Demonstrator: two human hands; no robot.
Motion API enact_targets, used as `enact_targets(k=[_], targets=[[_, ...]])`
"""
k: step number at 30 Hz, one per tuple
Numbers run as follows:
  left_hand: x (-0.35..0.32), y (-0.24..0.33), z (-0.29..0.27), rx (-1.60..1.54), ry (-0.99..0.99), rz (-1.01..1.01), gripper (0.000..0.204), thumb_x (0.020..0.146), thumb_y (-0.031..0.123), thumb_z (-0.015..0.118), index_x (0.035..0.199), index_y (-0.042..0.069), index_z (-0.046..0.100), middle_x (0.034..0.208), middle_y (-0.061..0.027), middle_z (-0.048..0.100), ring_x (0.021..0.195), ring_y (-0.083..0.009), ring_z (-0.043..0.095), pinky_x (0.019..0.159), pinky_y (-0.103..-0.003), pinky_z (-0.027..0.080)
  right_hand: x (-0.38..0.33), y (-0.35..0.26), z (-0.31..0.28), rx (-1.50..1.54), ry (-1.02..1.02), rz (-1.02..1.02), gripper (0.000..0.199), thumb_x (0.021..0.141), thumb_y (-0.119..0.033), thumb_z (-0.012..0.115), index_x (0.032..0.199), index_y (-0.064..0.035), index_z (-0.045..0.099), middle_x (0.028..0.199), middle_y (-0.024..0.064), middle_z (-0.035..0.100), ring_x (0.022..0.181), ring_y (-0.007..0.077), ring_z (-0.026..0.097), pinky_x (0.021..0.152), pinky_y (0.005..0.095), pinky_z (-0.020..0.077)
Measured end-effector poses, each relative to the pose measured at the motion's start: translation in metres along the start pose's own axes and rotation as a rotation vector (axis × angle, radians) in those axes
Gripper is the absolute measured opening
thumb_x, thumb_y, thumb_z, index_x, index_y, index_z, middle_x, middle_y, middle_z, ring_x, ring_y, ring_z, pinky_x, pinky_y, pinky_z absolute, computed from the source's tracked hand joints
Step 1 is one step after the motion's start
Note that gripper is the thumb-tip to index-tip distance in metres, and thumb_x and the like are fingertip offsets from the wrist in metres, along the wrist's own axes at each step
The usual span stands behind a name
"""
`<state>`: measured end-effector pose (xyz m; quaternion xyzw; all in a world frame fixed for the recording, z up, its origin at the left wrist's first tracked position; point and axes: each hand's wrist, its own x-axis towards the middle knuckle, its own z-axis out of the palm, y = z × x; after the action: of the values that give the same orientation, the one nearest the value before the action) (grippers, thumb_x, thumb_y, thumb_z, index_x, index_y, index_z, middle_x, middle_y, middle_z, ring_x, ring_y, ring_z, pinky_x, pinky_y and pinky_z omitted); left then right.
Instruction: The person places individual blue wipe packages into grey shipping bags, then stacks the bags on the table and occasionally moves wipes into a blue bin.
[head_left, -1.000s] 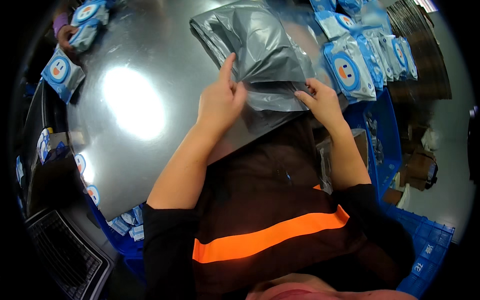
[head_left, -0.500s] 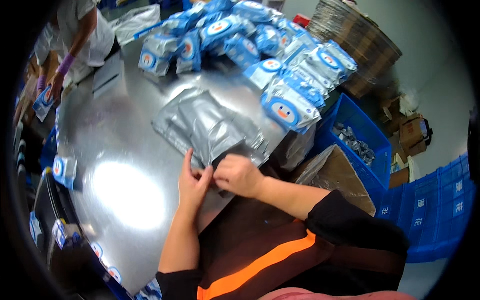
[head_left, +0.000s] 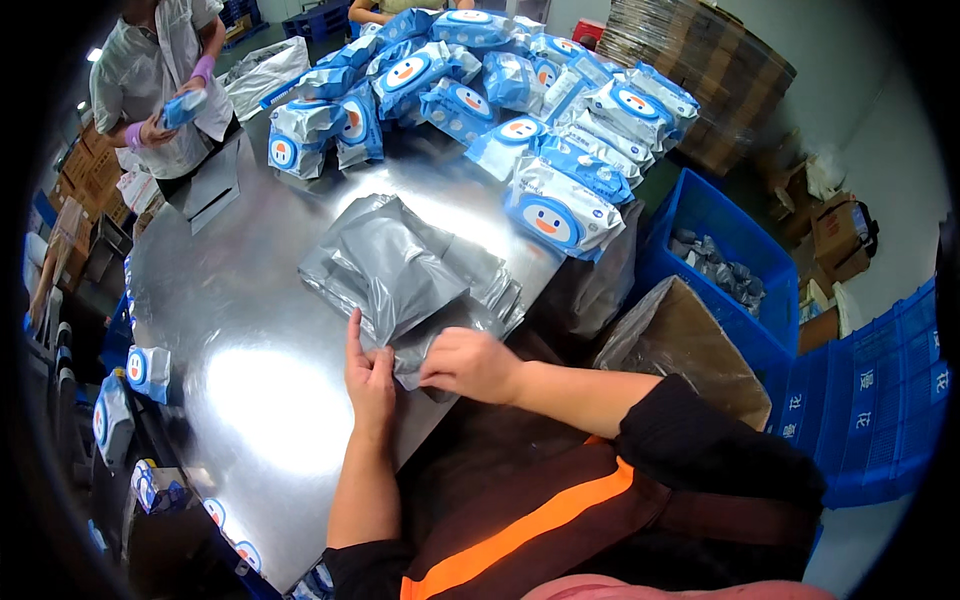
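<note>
A stack of grey plastic bags [head_left: 385, 262] lies near the front edge of the metal table, its top bag creased and partly lifted at the near side. My left hand [head_left: 371, 392] is at the bag's near left corner, index finger stretched out, thumb and other fingers closed on the plastic. Just to the right, my right hand [head_left: 472, 366] is closed in a pinch on the near edge of the same bag. The fingertips of both hands are partly hidden.
Blue-and-white soft packs, apparently wipes [head_left: 545, 215], are heaped along the table's [head_left: 190, 275] far side. At right stand a blue crate [head_left: 765, 285] holding grey plastic and an open cardboard box [head_left: 690, 345]. A co-worker [head_left: 165, 90] at far left holds a pack.
The top bag's near part has been raised and spread between my hands, which have moved slightly apart. The co-worker now stands more upright, lifting the pack. The view has shifted slightly.
</note>
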<state>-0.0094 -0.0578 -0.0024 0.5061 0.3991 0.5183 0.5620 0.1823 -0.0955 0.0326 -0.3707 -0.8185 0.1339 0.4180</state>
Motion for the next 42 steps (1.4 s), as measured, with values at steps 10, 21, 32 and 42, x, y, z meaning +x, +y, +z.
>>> enact_targets(k=[10, 21, 32, 42], targets=[[-0.004, 0.015, -0.001, 0.171, 0.013, -0.039, 0.067, 0.09, -0.001, 0.051, 0.155, 0.005, 0.035, 0.062, 0.0092, 0.038, 0.056, -0.0011, 0.032, 0.054, -0.019, 0.027, -0.373, 0.085, -0.256, -0.666, -0.536, 1.691, 0.038, 0.094, -0.03, 0.065, 0.125, -0.0077, 0.069, 0.12, 0.0156, 0.07, 0.106, 0.0327, 0.068, 0.09, 0.0448, 0.0538], [0.017, 0.021, -0.023, 1.337, -0.08, 0.766, 0.061, 0.082, -0.003, 0.055, 0.142, 0.006, 0.053, 0.147, -0.0192, 0.047, 0.134, -0.0365, 0.048, 0.11, -0.049, 0.041, -0.026, 0.078, -0.122, -0.535, 0.052, -0.071, 0.043, 0.084, -0.003, 0.064, 0.126, -0.0125, 0.065, 0.126, 0.0116, 0.063, 0.117, 0.0281, 0.061, 0.097, 0.0381, 0.051], [0.035, 0.005, 0.014, 0.582, 0.251, 0.201, 0.028, 0.1, 0.006, 0.053, 0.125, 0.002, 0.064, 0.094, -0.015, 0.07, 0.08, -0.0206, 0.065, 0.077, -0.03, 0.051, 0.034, 0.111, -0.035, 0.492, -0.095, 0.895, 0.019, 0.097, -0.022, 0.054, 0.093, -0.0049, 0.06, 0.075, 0.0103, 0.061, 0.056, 0.0219, 0.061, 0.052, 0.0338, 0.0512], [0.049, -0.035, -0.002, 0.95, 0.266, 0.306, 0.048, 0.092, 0.0, 0.052, 0.14, -0.002, 0.045, 0.115, -0.0193, 0.057, 0.106, -0.0332, 0.058, 0.094, -0.039, 0.046, 0.064, 0.086, -0.004, 0.083, -0.049, 0.699, 0.047, 0.098, -0.034, 0.057, 0.13, 0.0003, 0.05, 0.116, 0.022, 0.065, 0.108, 0.0327, 0.063, 0.092, 0.0415, 0.0497]])
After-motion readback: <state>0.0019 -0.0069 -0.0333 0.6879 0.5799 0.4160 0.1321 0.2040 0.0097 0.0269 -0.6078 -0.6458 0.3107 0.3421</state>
